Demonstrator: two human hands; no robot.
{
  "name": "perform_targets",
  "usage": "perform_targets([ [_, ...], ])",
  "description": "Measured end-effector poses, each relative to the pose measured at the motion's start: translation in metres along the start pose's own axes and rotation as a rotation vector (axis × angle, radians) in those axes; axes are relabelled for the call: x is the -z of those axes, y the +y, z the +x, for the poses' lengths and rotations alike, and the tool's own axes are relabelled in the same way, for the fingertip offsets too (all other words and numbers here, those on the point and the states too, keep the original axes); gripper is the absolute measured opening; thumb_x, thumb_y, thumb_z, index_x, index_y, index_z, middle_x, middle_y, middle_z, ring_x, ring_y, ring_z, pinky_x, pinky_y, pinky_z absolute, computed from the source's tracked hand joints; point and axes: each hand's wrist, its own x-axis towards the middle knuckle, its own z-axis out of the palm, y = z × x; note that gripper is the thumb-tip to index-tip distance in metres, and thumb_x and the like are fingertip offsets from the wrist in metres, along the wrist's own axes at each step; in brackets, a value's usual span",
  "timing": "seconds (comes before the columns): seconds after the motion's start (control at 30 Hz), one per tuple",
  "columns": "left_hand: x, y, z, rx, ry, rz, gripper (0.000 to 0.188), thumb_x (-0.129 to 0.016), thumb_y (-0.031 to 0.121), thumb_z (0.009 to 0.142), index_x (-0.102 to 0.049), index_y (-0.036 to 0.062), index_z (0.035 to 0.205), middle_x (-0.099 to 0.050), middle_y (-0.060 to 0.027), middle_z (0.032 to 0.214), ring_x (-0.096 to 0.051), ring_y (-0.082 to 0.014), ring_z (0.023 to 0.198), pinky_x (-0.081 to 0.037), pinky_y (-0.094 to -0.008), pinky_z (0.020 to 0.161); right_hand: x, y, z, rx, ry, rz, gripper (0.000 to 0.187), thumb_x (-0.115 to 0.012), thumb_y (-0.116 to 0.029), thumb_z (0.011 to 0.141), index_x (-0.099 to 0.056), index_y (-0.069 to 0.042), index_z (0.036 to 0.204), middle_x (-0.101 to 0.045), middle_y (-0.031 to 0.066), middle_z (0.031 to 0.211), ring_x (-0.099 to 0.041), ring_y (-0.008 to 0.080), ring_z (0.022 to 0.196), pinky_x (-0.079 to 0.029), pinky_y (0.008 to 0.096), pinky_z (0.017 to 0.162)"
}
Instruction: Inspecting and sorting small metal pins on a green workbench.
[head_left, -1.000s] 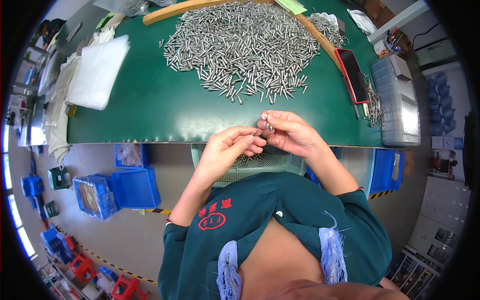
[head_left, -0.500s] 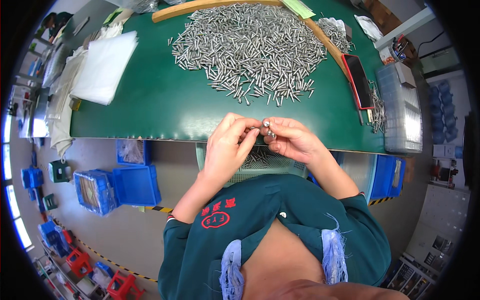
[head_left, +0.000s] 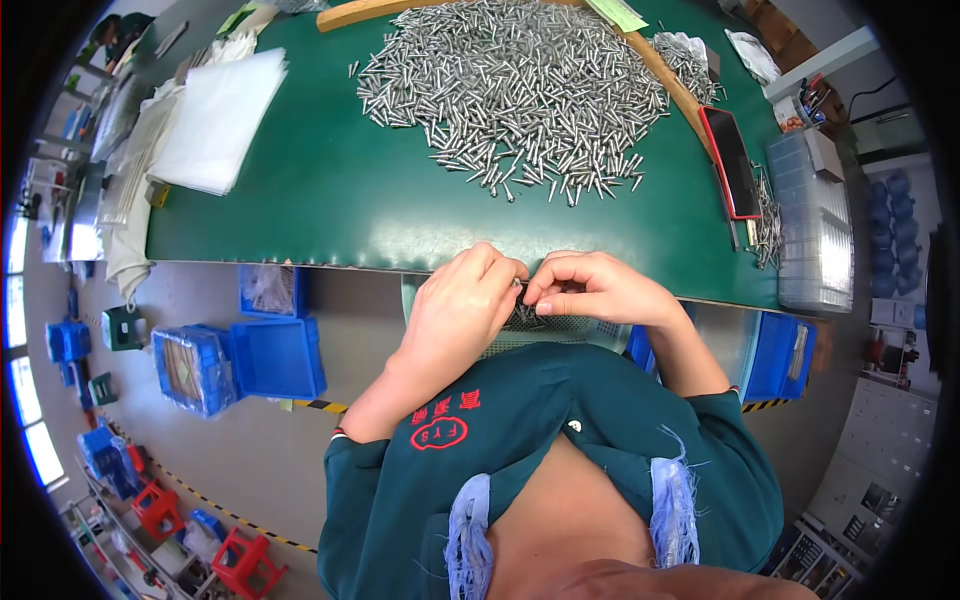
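Note:
My left hand (head_left: 462, 308) is closed over the table's front edge, its thumb and fingers pinching a small metal pin (head_left: 517, 284) of which only the shiny end shows. Close by on the right, my right hand (head_left: 598, 290) has its fingers bent and the thumb near the index fingertip; whatever lies between them is hidden. Just below both hands, a pale green plastic basket (head_left: 497, 347) holds dark metal pins (head_left: 526, 319). Farther back on the green table (head_left: 300, 215) lies a large heap of silvery tapered pins (head_left: 515, 95).
Wooden strips (head_left: 668, 85) border the heap at the back and right. A red-edged phone (head_left: 730, 162), more loose pins (head_left: 766, 220) and clear plastic boxes (head_left: 808, 225) line the right side. White sheets (head_left: 220, 120) lie at the left. Blue bins (head_left: 278, 358) stand below the table.
Both hands have lowered slightly toward the basket. The shiny pin heads that showed at my right fingertips are no longer visible there. The whole view has shifted a little.

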Motion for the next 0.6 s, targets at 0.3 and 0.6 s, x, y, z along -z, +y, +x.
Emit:
perform_targets([
  [0.3,-0.005,-0.028,0.022,0.084,0.122,0.085,0.018,-0.063,0.007,0.084,-0.066,0.0075,0.102,-0.061,-0.0079,0.089,-0.060,-0.0255,0.079,-0.048,-0.0351,0.071,0.002,-0.002,0.019,0.062,0.444,-0.502,0.025,-0.061,-0.017,0.090,-0.063,-0.009,0.114,-0.059,0.0061,0.088,-0.060,0.0168,0.074,-0.049,0.0291,0.067],
  [0.6,-0.025,-0.048,0.039,0.055,0.154,0.325,0.028,-0.062,0.005,0.081,-0.066,0.0107,0.108,-0.061,-0.0016,0.105,-0.057,-0.0237,0.087,-0.049,-0.0338,0.076,-0.008,0.008,0.039,0.122,0.597,-0.975,0.034,-0.064,-0.019,0.087,-0.061,-0.015,0.121,-0.053,0.0058,0.082,-0.057,0.0239,0.069,-0.049,0.0362,0.062],
])
